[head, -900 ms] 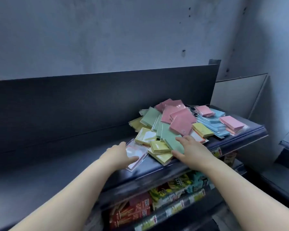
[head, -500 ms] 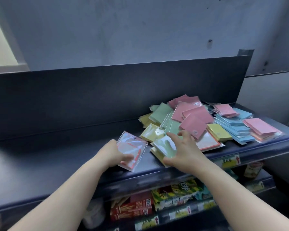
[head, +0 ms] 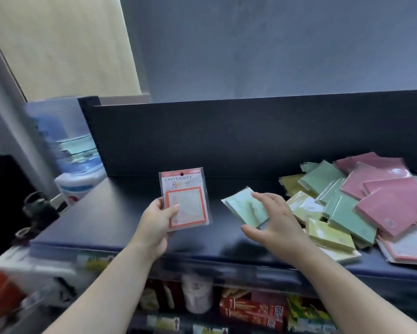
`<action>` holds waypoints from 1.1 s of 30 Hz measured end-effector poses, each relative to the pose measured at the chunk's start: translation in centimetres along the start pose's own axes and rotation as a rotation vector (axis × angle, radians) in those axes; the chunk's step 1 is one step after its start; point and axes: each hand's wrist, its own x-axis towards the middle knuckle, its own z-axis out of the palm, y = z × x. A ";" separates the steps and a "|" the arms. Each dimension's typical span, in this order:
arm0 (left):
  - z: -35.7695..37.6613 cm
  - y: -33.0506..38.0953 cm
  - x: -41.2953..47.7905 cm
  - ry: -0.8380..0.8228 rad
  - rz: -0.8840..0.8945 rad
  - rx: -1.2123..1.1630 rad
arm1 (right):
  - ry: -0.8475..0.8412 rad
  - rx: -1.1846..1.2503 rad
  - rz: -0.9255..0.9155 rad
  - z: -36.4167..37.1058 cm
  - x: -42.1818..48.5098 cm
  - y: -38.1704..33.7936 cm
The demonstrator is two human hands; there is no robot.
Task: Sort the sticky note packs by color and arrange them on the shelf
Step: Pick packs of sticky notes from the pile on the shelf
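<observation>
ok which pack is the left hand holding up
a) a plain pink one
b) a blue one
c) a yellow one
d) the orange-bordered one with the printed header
d: the left hand grips the orange-bordered pack by its lower left edge, upright above the shelf, while the right hand has a green pack.

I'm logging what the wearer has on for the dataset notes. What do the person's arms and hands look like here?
Both forearms are bare as far as the picture shows: no sleeves in view. The left hand and right hand wear no gloves, and no rings, watch or bracelets show. Nails look short and unpainted, though blur limits that detail.
</observation>
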 end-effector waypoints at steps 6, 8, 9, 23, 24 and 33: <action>-8.2 1.6 1.9 0.186 0.103 0.242 | -0.104 -0.034 -0.044 4.3 3.3 -2.3; -11.1 2.2 2.8 0.198 0.102 0.379 | -0.119 -0.047 -0.051 5.8 4.7 -3.5; -12.4 2.5 3.3 0.199 0.103 0.462 | -0.126 -0.048 -0.052 6.7 5.4 -4.1; -22.6 2.8 10.4 -0.356 0.243 1.535 | -0.258 -0.137 -0.044 20.0 16.7 -14.4; -23.1 2.8 10.6 -0.378 0.223 1.566 | -0.259 -0.147 -0.042 21.0 17.6 -14.9; -27.0 3.0 11.5 -0.393 0.197 1.536 | -0.289 -0.193 -0.115 28.9 23.6 -17.5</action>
